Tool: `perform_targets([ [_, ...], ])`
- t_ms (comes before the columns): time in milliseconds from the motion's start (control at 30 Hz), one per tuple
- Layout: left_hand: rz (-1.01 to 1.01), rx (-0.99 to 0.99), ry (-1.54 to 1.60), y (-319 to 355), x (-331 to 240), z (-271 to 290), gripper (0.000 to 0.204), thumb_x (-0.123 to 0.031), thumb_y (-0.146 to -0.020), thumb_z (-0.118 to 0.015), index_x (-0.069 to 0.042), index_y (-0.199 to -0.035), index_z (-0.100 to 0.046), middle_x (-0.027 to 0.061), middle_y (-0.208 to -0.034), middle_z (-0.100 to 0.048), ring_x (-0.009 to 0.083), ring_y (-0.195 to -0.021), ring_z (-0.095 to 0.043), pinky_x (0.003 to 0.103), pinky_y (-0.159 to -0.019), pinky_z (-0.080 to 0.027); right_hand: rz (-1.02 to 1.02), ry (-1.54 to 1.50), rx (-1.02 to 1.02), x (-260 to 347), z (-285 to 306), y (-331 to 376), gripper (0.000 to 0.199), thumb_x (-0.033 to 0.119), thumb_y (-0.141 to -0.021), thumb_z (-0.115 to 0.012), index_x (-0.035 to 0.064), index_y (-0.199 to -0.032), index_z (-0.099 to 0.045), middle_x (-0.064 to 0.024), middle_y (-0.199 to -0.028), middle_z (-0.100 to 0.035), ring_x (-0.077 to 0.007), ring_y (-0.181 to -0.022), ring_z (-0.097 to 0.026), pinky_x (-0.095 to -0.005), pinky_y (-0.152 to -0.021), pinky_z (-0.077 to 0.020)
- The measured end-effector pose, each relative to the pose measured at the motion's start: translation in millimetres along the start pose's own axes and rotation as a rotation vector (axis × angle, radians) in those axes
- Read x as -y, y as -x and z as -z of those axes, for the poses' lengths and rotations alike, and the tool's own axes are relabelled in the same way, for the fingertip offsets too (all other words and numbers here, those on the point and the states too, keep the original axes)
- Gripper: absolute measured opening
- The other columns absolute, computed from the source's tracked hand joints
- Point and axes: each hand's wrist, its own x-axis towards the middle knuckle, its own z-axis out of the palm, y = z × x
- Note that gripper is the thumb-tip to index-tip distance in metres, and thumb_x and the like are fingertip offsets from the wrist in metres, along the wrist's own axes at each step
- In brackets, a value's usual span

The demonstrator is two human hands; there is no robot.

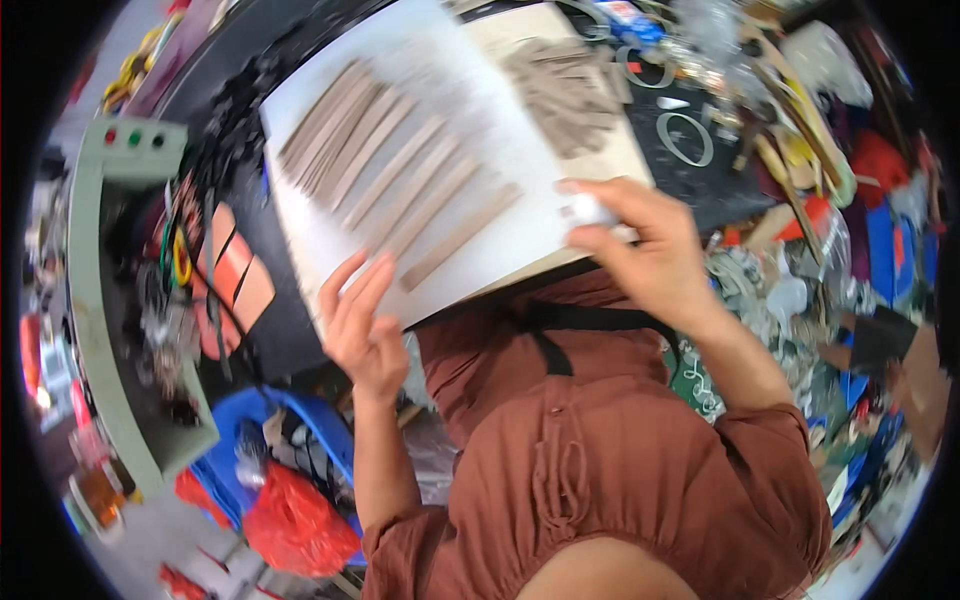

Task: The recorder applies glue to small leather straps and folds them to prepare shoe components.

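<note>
A white sheet [490,120] lies tilted on a pale board in front of me, with several flat brown strips [400,180] set side by side on it. The single nearest strip [460,235] lies apart from the others. My left hand [365,320] is over the near left edge of the sheet, fingers apart, holding nothing; its fingertips are close to the strips' near ends. At the near right corner, my right hand [650,245] pinches a small white rounded object [588,212], too blurred to name. A heap of loose brown strips [565,100] lies beyond it.
A grey-green machine frame [95,300] with buttons stands at left, beside orange-pink pieces [240,270]. Below it are a blue bin [240,405] and a red plastic bag [300,525]. Clear rings [685,138], tools and plastic scraps crowd the right side.
</note>
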Motion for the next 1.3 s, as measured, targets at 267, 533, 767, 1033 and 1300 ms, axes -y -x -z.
perform_targets([
  [267, 0.002, 0.18, -0.151, -2, -6, 6, 0.062, -0.059, -0.101, -0.044, -0.007, -0.121, -0.071, 0.0067, -0.126, -0.07, 0.0327, -0.128, -0.054, 0.049, -0.112, -0.027, -0.052, 0.1, -0.01, -4, 3, -10, 0.031, 0.008, -0.082, -0.081, 0.0016, -0.111, -0.073, -0.0078, -0.094, -0.073, -0.0122, -0.079, -0.064, -0.0272, -0.073, -0.0517],
  [533, -0.074, 0.275, -0.355, -1, -19, -12, 0.077, -0.075, -0.092, -0.041, -0.012, -0.125, -0.069, 0.0031, -0.13, -0.068, 0.0292, -0.134, -0.051, 0.055, -0.119, -0.006, 0.018, 0.312, 0.058, 7, -3, -23, 0.032, 0.007, -0.081, -0.082, 0.0017, -0.111, -0.074, -0.0096, -0.093, -0.072, -0.0163, -0.081, -0.067, -0.0287, -0.074, -0.0517],
  [767, -0.04, 0.318, -0.34, 0, -17, -11, 0.086, -0.08, -0.09, -0.037, -0.008, -0.128, -0.067, 0.0052, -0.131, -0.068, 0.0299, -0.137, -0.049, 0.056, -0.121, 0.002, -0.069, 0.343, 0.099, 14, -13, -26, 0.032, 0.009, -0.078, -0.083, 0.0009, -0.108, -0.073, -0.0086, -0.093, -0.071, -0.0172, -0.085, -0.065, -0.0293, -0.076, -0.0506],
  [1033, -0.11, 0.316, -0.379, 22, -22, -8, 0.08, -0.078, -0.093, -0.033, -0.012, -0.12, -0.071, 0.0027, -0.123, -0.072, 0.0276, -0.129, -0.055, 0.053, -0.122, -0.001, 0.274, 0.621, 0.183, 19, -17, -32, 0.036, 0.005, -0.071, -0.083, 0.0028, -0.106, -0.073, -0.0098, -0.094, -0.07, -0.0249, -0.084, -0.064, -0.0333, -0.074, -0.0516],
  [1300, -0.119, 0.225, -0.323, 27, -20, -2, 0.073, -0.072, -0.098, -0.035, -0.01, -0.111, -0.071, 0.0029, -0.115, -0.074, 0.0236, -0.107, -0.06, 0.047, -0.112, -0.019, 0.63, 0.98, 0.237, 30, -30, -38, 0.045, 0.006, -0.063, -0.073, 0.0046, -0.108, -0.073, -0.0073, -0.102, -0.069, -0.0247, -0.084, -0.062, -0.036, -0.071, -0.0492],
])
